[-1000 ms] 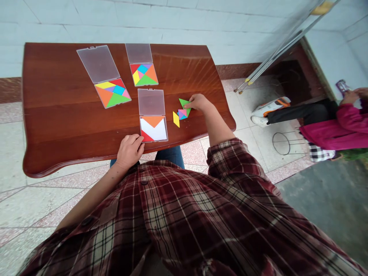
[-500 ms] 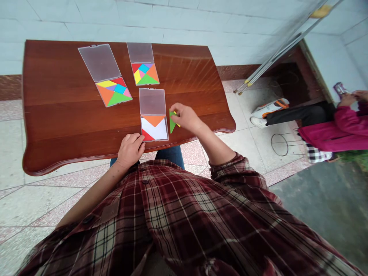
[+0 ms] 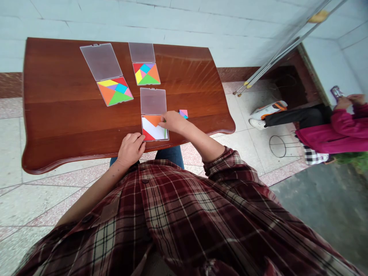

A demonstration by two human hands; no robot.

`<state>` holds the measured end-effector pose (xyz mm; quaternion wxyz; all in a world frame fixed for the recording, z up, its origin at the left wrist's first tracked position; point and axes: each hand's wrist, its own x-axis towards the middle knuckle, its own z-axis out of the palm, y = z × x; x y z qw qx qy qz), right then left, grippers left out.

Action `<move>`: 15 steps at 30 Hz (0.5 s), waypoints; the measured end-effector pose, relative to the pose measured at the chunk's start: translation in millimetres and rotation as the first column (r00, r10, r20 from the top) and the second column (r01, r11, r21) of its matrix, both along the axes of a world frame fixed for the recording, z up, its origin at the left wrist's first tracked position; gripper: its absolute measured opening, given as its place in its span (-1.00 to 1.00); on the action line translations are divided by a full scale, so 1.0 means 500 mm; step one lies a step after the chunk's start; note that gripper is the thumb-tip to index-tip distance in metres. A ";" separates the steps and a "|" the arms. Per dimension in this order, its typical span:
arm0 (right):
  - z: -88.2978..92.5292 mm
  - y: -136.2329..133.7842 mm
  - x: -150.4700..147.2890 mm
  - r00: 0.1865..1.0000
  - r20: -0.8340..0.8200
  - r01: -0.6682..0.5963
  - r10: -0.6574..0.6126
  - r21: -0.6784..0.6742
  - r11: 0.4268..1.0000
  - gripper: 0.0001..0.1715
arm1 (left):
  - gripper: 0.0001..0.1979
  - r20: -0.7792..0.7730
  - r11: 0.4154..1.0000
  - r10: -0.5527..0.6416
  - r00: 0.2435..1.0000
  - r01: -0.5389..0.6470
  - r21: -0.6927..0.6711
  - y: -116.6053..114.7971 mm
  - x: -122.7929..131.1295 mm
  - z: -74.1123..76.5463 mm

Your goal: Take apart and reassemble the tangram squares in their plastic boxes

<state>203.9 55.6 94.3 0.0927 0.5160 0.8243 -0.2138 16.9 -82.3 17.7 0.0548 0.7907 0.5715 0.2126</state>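
Observation:
A hinged clear tangram case (image 3: 153, 102) lies unfolded near the table's front edge, its lid away from me. In its white-bottomed tray, an orange triangle (image 3: 150, 119) fills the top and a red triangle (image 3: 147, 135) the lower left corner. My right hand (image 3: 174, 122) is over the tray's right side, its fingers pinching a green triangle (image 3: 165, 132), seen nearly edge-on. My left hand (image 3: 130, 148) rests at the near left corner, fingertips touching the case, fingers slightly apart. Small pink, purple and blue pieces (image 3: 183, 114) lie together right of the case, partly behind my right hand.
Two more unfolded tangram cases, a left one (image 3: 100, 61) and a middle one (image 3: 142, 52), hold full sets of coloured pieces on the brown wooden table (image 3: 63, 115). Crutches (image 3: 266, 61) lean at the wall. A seated person in a magenta top (image 3: 324, 132) is at the right.
My right hand has moved left from beside the case to above its tray, carrying the green triangle. The small pink, purple and blue pieces now show. My left hand has stayed put.

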 end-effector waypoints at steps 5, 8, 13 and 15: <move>0.019 0.002 -0.030 0.990 0.128 -0.051 0.060 -0.078 0.996 -0.69 | -0.68 0.000 1.000 -0.002 1.000 0.002 0.010 -0.001 -0.001 -0.005; 0.021 0.000 -0.033 0.988 0.120 -0.083 0.096 -0.110 0.991 -0.64 | -0.68 -0.002 1.000 -0.001 1.000 0.001 0.013 -0.001 0.001 -0.003; 0.019 0.006 -0.010 0.998 0.036 -0.052 0.055 -0.073 0.996 -0.67 | -0.69 0.015 1.000 0.001 1.000 -0.001 -0.007 -0.002 0.002 0.003; 0.019 0.009 0.000 1.000 -0.003 -0.027 0.027 -0.043 0.999 -0.69 | -0.68 0.010 1.000 0.000 1.000 0.001 -0.008 -0.002 0.002 0.003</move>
